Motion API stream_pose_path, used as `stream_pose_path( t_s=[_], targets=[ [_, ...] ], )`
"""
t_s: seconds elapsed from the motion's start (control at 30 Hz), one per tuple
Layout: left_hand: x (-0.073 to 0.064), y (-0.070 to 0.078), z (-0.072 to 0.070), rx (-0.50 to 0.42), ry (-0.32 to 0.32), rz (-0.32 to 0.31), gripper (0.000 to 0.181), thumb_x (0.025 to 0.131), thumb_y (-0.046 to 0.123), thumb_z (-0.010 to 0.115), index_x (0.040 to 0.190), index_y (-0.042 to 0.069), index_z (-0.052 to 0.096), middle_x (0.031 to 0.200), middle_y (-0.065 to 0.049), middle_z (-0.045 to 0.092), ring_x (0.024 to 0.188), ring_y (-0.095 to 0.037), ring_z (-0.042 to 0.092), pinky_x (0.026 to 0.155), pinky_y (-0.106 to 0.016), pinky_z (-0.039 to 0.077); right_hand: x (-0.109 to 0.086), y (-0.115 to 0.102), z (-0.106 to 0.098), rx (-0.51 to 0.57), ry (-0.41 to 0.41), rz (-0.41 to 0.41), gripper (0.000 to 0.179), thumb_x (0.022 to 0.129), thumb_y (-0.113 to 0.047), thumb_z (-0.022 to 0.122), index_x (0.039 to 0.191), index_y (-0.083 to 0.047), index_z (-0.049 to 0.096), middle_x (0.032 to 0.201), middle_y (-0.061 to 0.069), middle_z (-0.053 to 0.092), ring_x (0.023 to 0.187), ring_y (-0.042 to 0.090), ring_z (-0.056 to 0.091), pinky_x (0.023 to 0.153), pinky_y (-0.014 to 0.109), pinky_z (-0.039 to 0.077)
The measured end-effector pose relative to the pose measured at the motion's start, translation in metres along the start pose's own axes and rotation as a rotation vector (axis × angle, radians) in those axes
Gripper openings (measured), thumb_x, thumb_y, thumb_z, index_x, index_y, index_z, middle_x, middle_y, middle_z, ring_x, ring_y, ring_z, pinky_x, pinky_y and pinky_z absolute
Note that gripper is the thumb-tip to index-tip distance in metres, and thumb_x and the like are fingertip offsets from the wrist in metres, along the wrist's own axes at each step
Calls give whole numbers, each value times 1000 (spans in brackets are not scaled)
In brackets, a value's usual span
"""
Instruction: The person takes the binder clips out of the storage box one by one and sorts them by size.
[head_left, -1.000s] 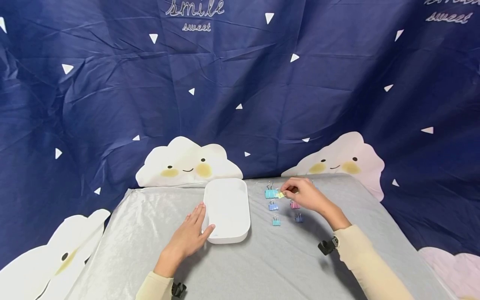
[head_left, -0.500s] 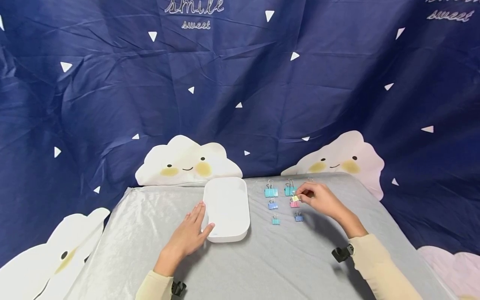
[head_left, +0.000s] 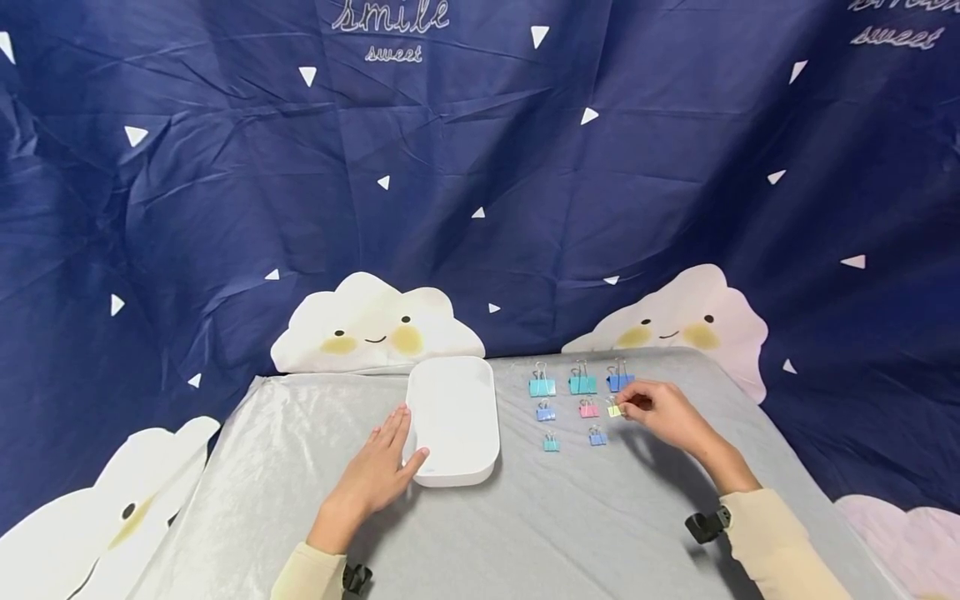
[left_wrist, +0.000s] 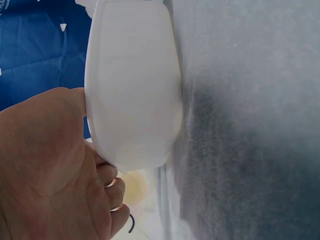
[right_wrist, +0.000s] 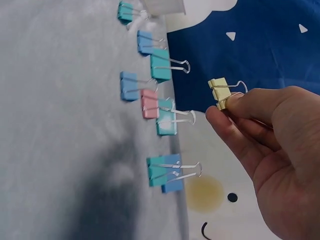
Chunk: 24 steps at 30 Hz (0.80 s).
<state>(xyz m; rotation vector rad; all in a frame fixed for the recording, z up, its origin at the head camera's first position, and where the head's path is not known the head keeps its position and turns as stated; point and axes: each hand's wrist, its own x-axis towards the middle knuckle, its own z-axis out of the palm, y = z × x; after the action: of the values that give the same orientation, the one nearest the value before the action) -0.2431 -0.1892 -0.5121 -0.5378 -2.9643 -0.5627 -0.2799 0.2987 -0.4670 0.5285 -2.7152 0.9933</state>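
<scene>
My right hand (head_left: pixel 667 414) pinches a small yellow binder clip (right_wrist: pixel 220 93) between thumb and fingers. In the right wrist view this clip is raised off the grey cloth. Around it, other binder clips are laid out in rows. Farthest back are two large teal clips (head_left: pixel 582 383) and a large blue clip (head_left: pixel 619 382). A blue clip (head_left: pixel 546 413) and a pink clip (head_left: pixel 588 410) form the middle row. Nearest are a small teal clip (head_left: pixel 551 444) and a small blue clip (head_left: pixel 597 437). My left hand (head_left: pixel 375 467) rests against the left edge of a white box (head_left: pixel 453 421), fingers extended.
Grey velvety cloth (head_left: pixel 525 533) covers the table. A dark blue curtain (head_left: pixel 480 125) with clouds and white triangles hangs along the back edge. In the right wrist view, a teal clip (right_wrist: pixel 156 171) overlaps the large blue one.
The right hand has carried the yellow clip rightward, from beside the left large teal clip, past the pink one, to below the large blue clip. The left hand and box stay put.
</scene>
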Motion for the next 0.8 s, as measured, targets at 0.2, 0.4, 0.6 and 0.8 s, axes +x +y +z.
stream_pose_path(
  t_s=[0.2, 0.4, 0.6, 0.8],
  targets=[
    [1, -1, 0, -1, 4, 3, 80, 111, 45, 51, 166, -7, 26, 175, -22, 24, 163, -39, 27, 134, -58, 25, -9, 12, 0, -34, -14, 30, 8, 95, 0, 75, 92, -7, 77, 93, 3, 77, 81, 2, 63, 72, 20, 57],
    [1, -1, 1, 5, 3, 5, 80, 111, 46, 51, 166, -7, 25, 175, -22, 24, 163, -39, 27, 134, -58, 26, -16, 24, 2, -43, -27, 70, 9, 95, 0, 76, 89, -7, 76, 90, 7, 76, 79, 6, 62, 69, 21, 55],
    [1, -1, 1, 11, 6, 7, 80, 111, 46, 50, 166, -7, 26, 175, -22, 25, 163, -38, 27, 134, -57, 26, -20, 36, 5, -82, -32, 98, 11, 94, 2, 74, 89, -8, 77, 91, 3, 77, 81, 9, 64, 70, 23, 55],
    [0, -2, 0, 5, 3, 6, 80, 111, 47, 50, 166, -6, 26, 175, -22, 25, 164, -38, 26, 134, -57, 26, -22, 45, 8, -83, -47, 127, 9, 93, 3, 74, 91, -5, 78, 90, 4, 77, 80, 9, 64, 67, 23, 55]
  ],
)
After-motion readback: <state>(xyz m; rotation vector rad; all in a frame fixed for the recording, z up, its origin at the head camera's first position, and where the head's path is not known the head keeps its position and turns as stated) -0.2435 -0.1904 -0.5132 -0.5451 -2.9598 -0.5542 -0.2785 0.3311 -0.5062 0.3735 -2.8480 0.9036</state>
